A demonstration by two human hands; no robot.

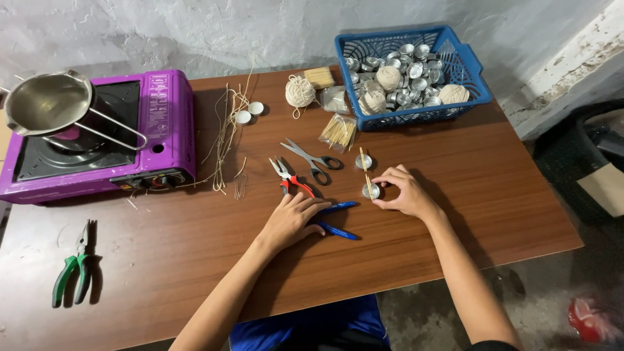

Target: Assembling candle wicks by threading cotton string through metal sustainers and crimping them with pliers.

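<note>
Here the right hand point(404, 192) lies on the bench point(494, 214), fingers curled and pinching a small metal cup point(370, 190) just in front of the scissors point(313, 160). A thin wooden stick point(366, 170) lies across that cup, its long axis running away from the person toward a second cup point(363, 160). The left hand point(291, 220) rests palm down, fingers pressed together over blue-handled pliers point(338, 229), beside the red-handled pliers point(290, 178).

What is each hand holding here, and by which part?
The right hand pinches a small metal cup by its rim. The left hand rests on the blue-handled pliers, at the handles; a closed grip cannot be told.
</note>
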